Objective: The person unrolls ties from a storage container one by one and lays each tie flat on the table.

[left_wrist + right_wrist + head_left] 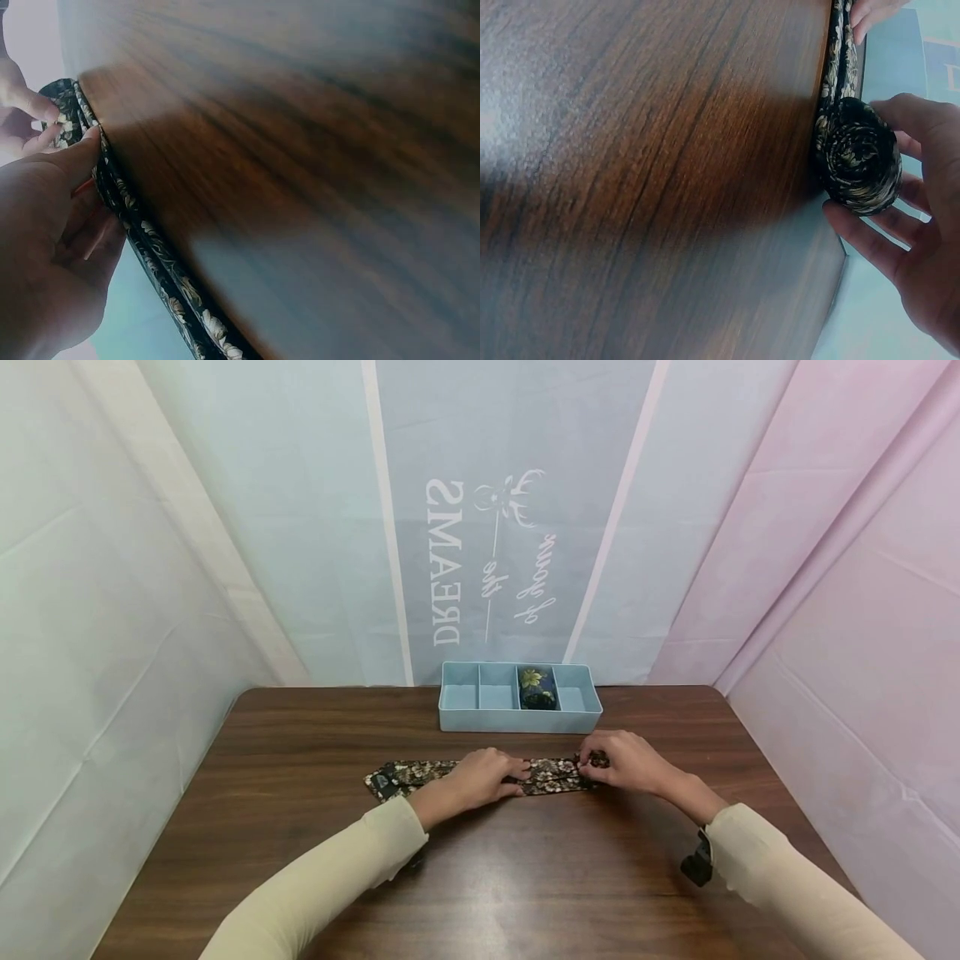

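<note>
A dark floral necktie point(553, 777) lies across the table, its wide pointed end at the left and its right end wound into a roll. In the right wrist view the coil point(859, 154) stands on its edge, and my right hand point(626, 762) point(922, 187) holds it with curled fingers and thumb round it. My left hand point(480, 778) point(52, 232) rests on the flat stretch left of the roll, its thumb and fingertips on the cloth point(161, 262), fingers loosely extended.
Behind the necktie, near the table's back edge, stands a light blue tray point(480, 721) with several compartments. A rolled dark necktie with yellow-green flowers point(537, 687) sits in its third compartment from the left. Printed curtains point(330, 527) hang behind the brown table point(495, 877).
</note>
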`<state>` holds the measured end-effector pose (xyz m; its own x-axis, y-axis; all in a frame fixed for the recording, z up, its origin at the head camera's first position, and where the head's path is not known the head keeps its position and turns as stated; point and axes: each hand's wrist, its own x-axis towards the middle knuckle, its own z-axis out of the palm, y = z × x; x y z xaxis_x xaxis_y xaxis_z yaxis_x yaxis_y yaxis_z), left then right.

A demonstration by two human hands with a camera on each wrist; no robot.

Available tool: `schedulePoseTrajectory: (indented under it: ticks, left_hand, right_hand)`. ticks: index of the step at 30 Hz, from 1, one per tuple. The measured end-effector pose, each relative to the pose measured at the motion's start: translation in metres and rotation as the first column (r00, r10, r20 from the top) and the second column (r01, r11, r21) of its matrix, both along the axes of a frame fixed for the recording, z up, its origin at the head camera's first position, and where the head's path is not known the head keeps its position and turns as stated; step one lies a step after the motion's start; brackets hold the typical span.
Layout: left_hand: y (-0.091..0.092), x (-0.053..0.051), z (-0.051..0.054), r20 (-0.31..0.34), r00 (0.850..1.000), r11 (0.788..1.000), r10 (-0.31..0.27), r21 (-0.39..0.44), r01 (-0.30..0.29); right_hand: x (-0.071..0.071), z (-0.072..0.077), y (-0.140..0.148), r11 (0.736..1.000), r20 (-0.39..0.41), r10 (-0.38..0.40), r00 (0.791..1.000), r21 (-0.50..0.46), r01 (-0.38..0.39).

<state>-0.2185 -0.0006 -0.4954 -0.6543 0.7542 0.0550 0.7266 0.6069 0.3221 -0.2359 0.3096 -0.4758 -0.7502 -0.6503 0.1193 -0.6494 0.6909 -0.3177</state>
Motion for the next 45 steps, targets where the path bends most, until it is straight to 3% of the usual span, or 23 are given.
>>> schedulePoseTrajectory:
  ticks: [9,24,37,45]
  left_hand:
    - [-0.012,0.002,0.001,0.007,1.0,1.0,0.003,0.009,-0.003]
    - [-0.03,0.004,0.0,0.052,0.999,0.998,0.008,0.061,-0.011]
    - [-0.033,0.004,0.0,0.042,0.999,0.999,0.018,0.05,-0.02]
    - [-0.03,0.005,0.004,0.015,1.0,1.0,0.023,0.003,-0.023]
  right_hand:
    - [0.001,0.001,0.001,1.0,-0.031,-0.007,0.999,-0.023,0.007]
    - [0.002,0.004,0.007,0.994,-0.037,0.08,0.996,-0.077,-0.083]
    - [-0.001,0.002,0.024,0.99,-0.017,0.072,0.997,-0.116,-0.074]
    - [-0.001,0.0,0.029,0.988,0.002,0.058,0.998,-0.143,-0.057]
